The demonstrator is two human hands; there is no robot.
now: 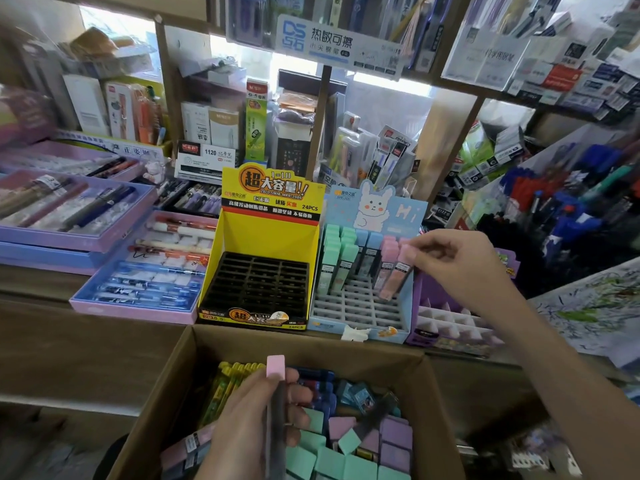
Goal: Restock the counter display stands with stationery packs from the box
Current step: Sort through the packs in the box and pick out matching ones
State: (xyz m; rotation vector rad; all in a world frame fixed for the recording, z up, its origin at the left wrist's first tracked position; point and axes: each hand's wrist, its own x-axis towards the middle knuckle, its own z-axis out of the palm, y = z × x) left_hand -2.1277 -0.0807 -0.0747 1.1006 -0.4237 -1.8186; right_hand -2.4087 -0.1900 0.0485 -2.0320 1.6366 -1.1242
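Shop counter (41, 282): three display stands (266, 233), two pink-capped packs (398, 271).

Bottom edge cuts the brown cardboard box (166, 393): near wall out of frame. The left hand (252, 420) loses its wrist below and covers the packs under it. The slim dark pack with a pink cap (276, 407) it grips: blurred, label unreadable, lower end off frame. The right hand (460, 261): forearm exits at right, hiding part of the purple cardboard display stand (433, 292). Whether the pink translucent pack (394, 278) it pinches is seated in a slot of the pale blue rabbit-print stand (360, 306): cannot tell. The upper shelf stock (554, 46) and blue and red pens (571, 202): blurred, print illegible
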